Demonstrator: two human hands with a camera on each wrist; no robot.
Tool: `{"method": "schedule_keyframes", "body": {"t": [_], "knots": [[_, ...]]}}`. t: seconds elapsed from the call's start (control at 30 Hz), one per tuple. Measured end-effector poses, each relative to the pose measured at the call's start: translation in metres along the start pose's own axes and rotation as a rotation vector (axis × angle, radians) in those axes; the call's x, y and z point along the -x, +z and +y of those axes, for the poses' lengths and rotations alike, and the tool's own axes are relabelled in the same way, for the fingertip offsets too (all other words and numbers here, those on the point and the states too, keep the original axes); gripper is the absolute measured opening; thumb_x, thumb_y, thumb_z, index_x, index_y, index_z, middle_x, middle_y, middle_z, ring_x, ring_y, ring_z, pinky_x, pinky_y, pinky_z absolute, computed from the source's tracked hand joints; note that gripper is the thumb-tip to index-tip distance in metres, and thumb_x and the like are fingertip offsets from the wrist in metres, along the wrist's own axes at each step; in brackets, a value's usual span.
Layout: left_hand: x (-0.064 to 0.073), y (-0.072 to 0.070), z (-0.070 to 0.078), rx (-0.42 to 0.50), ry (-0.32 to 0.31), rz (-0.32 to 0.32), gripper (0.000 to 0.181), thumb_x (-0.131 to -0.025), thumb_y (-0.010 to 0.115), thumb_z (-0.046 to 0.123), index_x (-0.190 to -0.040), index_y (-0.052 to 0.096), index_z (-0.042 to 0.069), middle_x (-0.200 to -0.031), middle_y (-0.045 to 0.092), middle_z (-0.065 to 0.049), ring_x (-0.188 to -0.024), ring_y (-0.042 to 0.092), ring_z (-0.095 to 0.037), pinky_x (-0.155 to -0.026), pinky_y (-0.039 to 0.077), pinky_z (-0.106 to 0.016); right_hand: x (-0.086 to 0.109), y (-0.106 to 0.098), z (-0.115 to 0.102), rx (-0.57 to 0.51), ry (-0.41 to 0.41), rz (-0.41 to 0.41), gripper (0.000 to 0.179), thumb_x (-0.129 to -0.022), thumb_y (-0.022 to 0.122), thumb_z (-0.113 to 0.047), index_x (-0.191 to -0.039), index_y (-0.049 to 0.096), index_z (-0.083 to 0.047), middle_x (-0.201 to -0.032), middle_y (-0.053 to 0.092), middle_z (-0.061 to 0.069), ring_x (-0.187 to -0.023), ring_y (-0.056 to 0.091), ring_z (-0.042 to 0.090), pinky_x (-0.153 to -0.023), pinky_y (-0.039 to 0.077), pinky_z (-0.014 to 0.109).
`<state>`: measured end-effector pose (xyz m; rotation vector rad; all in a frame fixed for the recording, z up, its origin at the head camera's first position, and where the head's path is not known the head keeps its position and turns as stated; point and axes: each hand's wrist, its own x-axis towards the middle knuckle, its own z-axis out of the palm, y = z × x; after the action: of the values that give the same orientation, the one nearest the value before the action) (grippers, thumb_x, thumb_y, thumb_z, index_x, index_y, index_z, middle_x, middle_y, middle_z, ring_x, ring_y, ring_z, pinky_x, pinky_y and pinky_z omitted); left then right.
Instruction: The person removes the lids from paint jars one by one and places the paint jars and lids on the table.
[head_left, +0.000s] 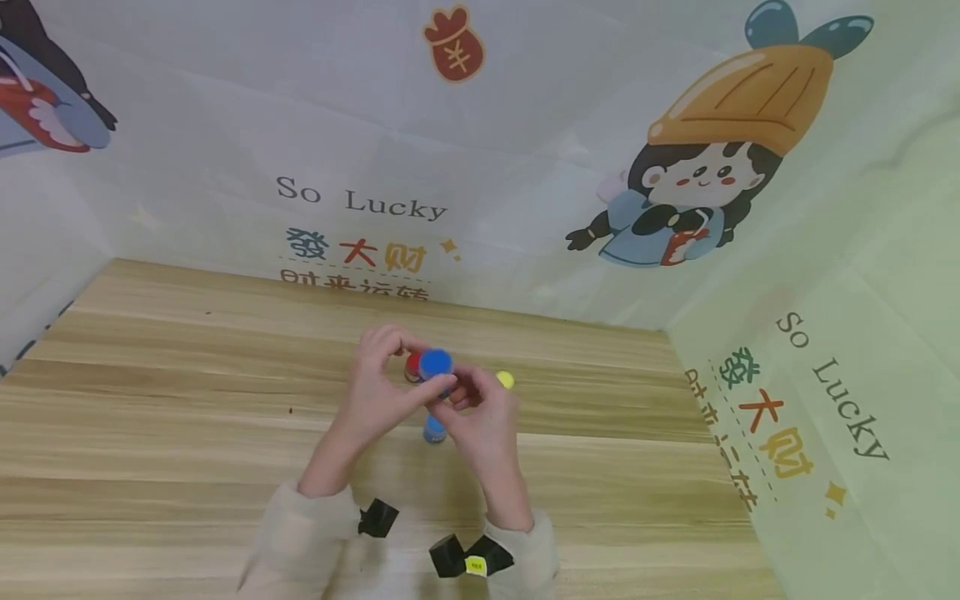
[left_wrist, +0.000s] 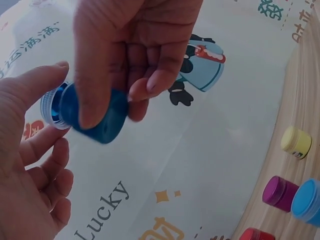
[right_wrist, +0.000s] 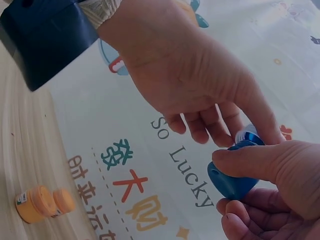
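Observation:
Both hands hold a small blue jar (head_left: pixel 435 362) in the air over the wooden table. Its ridged, translucent rim (left_wrist: pixel 48 109) lies between the thumb and index finger of my left hand (head_left: pixel 377 387), which pinches it from two sides. My right hand (head_left: pixel 483 417) grips the solid blue part (left_wrist: pixel 112 122), its thumb laid across the side. The jar is tipped sideways in the left wrist view. Whether the rim and the blue part are joined, I cannot tell. Below the hands stands another blue jar (head_left: pixel 434 430).
A red jar (head_left: pixel 412 367) and a yellow jar (head_left: pixel 505 380) stand near the hands. Beside the second blue jar is a purple jar (left_wrist: pixel 280 193). Two orange jars (right_wrist: pixel 37 202) show in the right wrist view. Printed white cloth (head_left: pixel 525 208) walls in the wooden table (head_left: pixel 187 375).

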<state>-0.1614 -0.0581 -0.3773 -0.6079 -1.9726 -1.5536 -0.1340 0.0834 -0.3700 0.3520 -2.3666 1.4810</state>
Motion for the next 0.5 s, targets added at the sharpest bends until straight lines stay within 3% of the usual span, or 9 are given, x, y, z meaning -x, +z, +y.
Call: {"method": "schedule_keyframes", "body": {"t": [0.23,0.4,0.5], "knots": [[-0.001,-0.023,-0.006,-0.023,-0.012,-0.002,0.032,-0.068,0.08,0.001,-0.098,0.069,0.002,-0.092,0.063,-0.007,-0.09,0.047,-0.017,-0.082,0.033,-0.034,0.002,-0.006,0.006,-0.028,0.032,0.028,0.031,-0.075,0.078,-0.007,-0.102,0.066,0.004,-0.084,0.064,0.01,-0.072,0.057,0.02,-0.067,0.051,0.027],[0.002,-0.048,-0.018,-0.12,-0.029,0.047,0.034,-0.065,0.08,-0.005,-0.097,0.069,0.0,-0.087,0.061,-0.01,-0.086,0.047,-0.012,-0.079,0.032,-0.027,0.004,-0.014,0.014,-0.005,0.071,0.076,0.032,-0.075,0.078,-0.009,-0.102,0.066,0.003,-0.08,0.063,0.009,-0.072,0.055,0.018,-0.067,0.049,0.024],[0.006,-0.065,-0.024,-0.168,-0.083,0.082,0.032,-0.067,0.079,-0.005,-0.098,0.07,-0.001,-0.085,0.059,-0.009,-0.084,0.045,-0.01,-0.076,0.031,-0.025,0.006,-0.022,0.02,0.007,0.097,0.105,0.031,-0.075,0.078,-0.009,-0.101,0.066,0.003,-0.077,0.062,0.007,-0.072,0.055,0.018,-0.067,0.049,0.025]]}}
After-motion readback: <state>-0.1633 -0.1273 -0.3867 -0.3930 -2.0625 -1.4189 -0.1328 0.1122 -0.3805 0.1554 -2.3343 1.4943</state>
